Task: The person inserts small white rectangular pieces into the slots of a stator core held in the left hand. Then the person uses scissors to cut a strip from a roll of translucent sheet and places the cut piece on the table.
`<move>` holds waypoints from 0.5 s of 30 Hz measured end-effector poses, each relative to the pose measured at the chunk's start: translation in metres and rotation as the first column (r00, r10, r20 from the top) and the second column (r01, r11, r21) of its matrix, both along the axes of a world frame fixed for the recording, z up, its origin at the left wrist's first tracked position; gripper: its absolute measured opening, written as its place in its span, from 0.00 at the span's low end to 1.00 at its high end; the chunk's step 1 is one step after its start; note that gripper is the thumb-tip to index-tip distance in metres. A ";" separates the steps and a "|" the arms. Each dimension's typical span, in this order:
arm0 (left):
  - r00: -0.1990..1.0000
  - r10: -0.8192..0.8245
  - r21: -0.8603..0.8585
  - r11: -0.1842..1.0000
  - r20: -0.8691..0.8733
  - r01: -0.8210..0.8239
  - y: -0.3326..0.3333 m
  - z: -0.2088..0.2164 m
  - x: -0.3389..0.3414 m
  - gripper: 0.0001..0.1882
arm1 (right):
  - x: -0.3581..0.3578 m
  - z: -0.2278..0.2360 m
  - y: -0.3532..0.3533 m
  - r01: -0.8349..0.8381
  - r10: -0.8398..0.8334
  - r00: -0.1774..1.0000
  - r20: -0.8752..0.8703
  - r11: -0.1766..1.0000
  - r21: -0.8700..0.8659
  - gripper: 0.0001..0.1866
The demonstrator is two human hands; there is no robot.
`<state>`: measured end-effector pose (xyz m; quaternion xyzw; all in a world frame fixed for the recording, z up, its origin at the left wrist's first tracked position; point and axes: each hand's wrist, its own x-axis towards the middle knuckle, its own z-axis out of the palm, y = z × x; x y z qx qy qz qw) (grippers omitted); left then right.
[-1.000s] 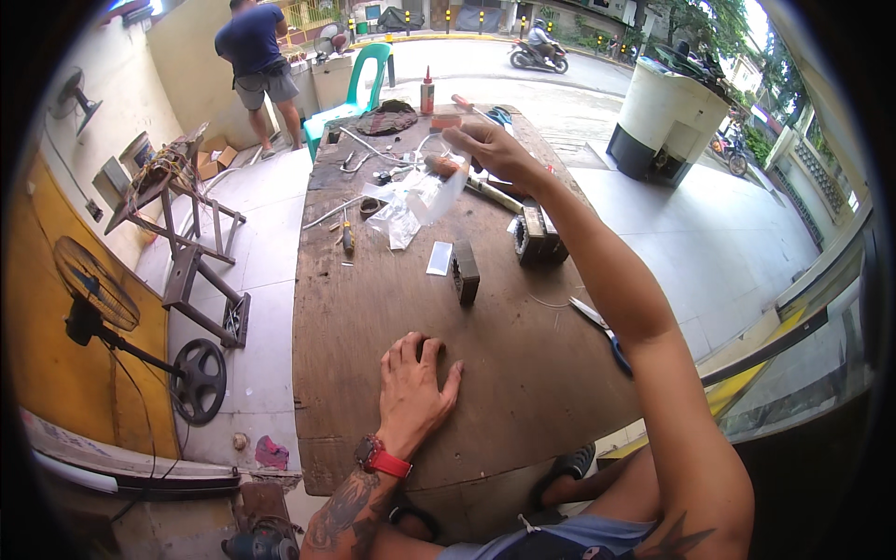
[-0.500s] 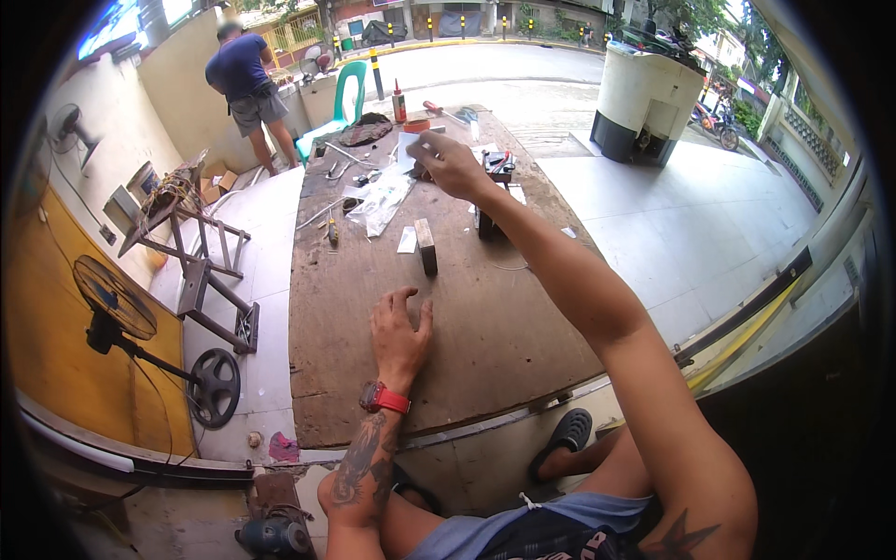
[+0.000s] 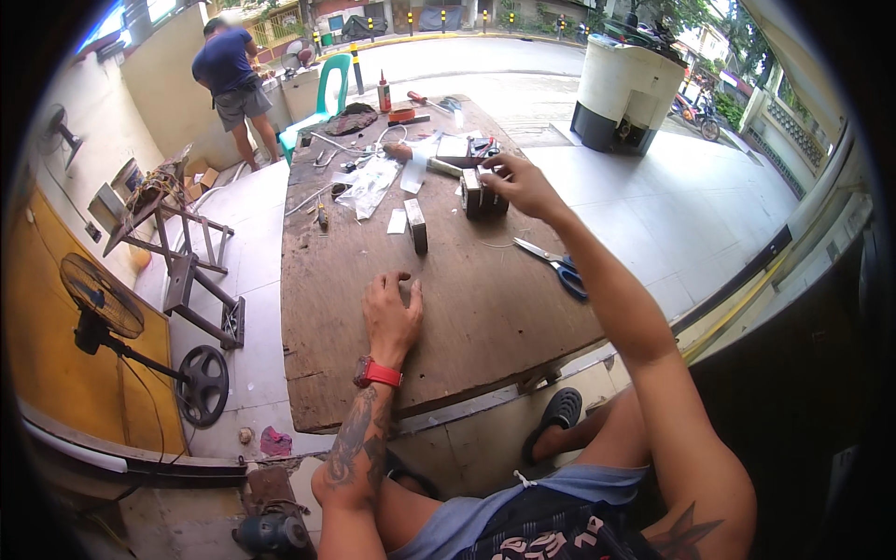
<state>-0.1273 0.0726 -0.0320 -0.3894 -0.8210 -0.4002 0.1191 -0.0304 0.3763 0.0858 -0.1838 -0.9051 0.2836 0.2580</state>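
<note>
At the largest scale, we have the brown wooden table [image 3: 448,327] before us, with a clear plastic bag [image 3: 371,187] lying crumpled among the clutter toward its far end. The scissors [image 3: 557,266] lie near its right edge, tips pointing toward the dark blocks. Our left hand [image 3: 390,313] rests palm down on the wood, fingers loosely curled around nothing. Our right hand [image 3: 525,187] reaches to the dark blocks [image 3: 472,198], its fingertips at their top; we cannot tell whether it pinches one or only touches. Those blocks stand together right of the table's middle, while a single block [image 3: 416,227] stands on edge nearer us, just beside a small white card [image 3: 398,221]. To handle them well, we judge it best to grip squarely across the faces, keep each block from tipping, and let the free left hand steady the base. Our right hand hides part of the blocks' right side and top, the card's surface is washed out, and the smallest bits beyond are too small to name.
</note>
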 end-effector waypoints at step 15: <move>0.997 -0.062 -0.068 0.996 -0.043 0.059 0.001 0.009 0.012 0.11 | 0.460 0.081 0.291 0.818 -0.626 -0.568 -0.535 -0.355 -0.453 0.77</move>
